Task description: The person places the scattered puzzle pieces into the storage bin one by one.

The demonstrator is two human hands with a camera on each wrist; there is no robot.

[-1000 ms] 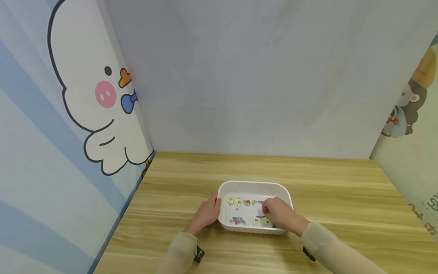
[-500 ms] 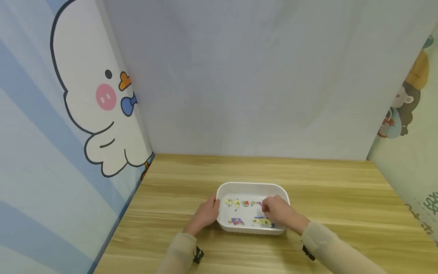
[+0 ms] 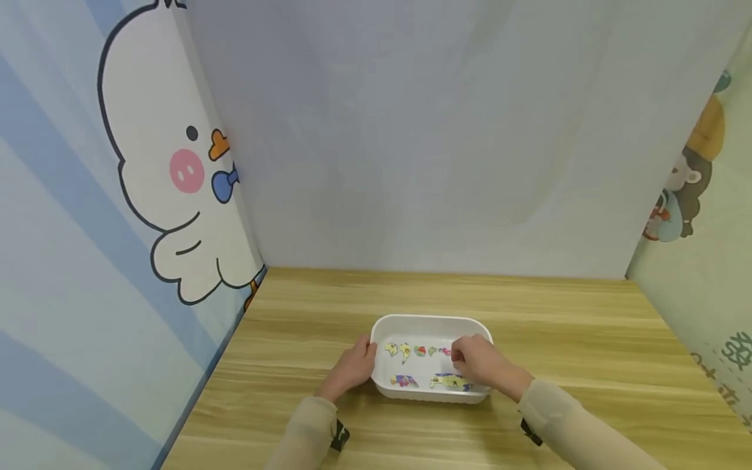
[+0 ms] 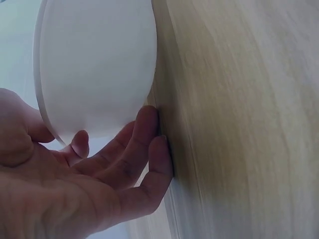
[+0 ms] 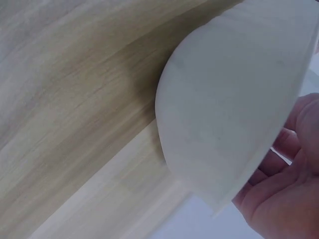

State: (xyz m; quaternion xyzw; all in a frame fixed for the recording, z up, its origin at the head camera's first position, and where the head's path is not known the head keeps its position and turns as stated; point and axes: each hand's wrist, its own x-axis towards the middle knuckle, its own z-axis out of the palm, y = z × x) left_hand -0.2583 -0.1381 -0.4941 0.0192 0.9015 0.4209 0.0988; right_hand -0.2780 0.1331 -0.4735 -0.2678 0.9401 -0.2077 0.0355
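Observation:
A white tray (image 3: 431,396) with rounded corners sits on the table. My left hand (image 3: 355,364) grips its left end; in the left wrist view the fingers curl against the outer wall near the table. My right hand (image 3: 478,360) reaches inside the tray's right end, fingers bent down beside a small pink piece (image 3: 444,351). Its fingertips are hidden, so whether they pinch something cannot be seen. Flat colourful cut-out pieces lie in two rows: small yellow pieces (image 3: 406,352) and a red-green one (image 3: 420,351) behind, a purple-pink piece (image 3: 404,380) and a longer yellow-blue piece (image 3: 451,382) in front.
The wood-grain table (image 3: 317,294) runs back to a plain grey curtain (image 3: 411,143). A printed cartoon-bird cloth (image 3: 153,117) hangs on the left, and a printed cloth (image 3: 705,281) on the right.
The camera view shifts slightly, and the tray appears a little further left and lower. My right hand stays nearly in place, so more of the yellow-blue piece shows. The left hand keeps its grip.

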